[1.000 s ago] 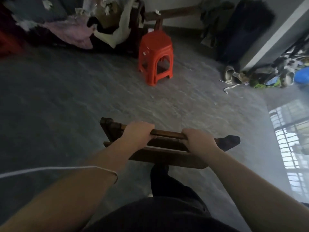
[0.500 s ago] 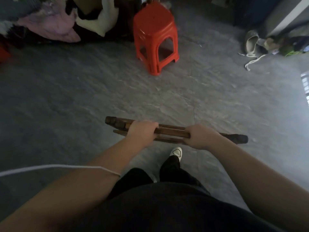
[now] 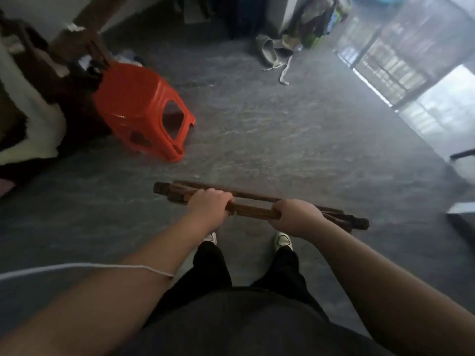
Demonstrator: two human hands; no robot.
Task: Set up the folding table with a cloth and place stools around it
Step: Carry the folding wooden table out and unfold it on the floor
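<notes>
I hold a folded dark wooden folding table (image 3: 253,208) edge-up in front of my legs, above the grey floor. My left hand (image 3: 207,204) grips its near bar on the left. My right hand (image 3: 295,217) grips the same bar on the right. Both fists are closed around the wood. A red plastic stool (image 3: 141,109) stands on the floor to the upper left, well apart from the table. No cloth for the table can be made out.
A heap of fabric and dark furniture (image 3: 33,104) lies at the left, right behind the stool. Shoes and a white cord (image 3: 272,53) lie at the back. A bright window reflection (image 3: 411,80) covers the floor at the right. Dark objects (image 3: 460,217) sit at the right edge.
The view has swung and tilted; the stool now appears at the upper left. I have stepped forward with the folded table still in both hands, and both shoes show under it.
</notes>
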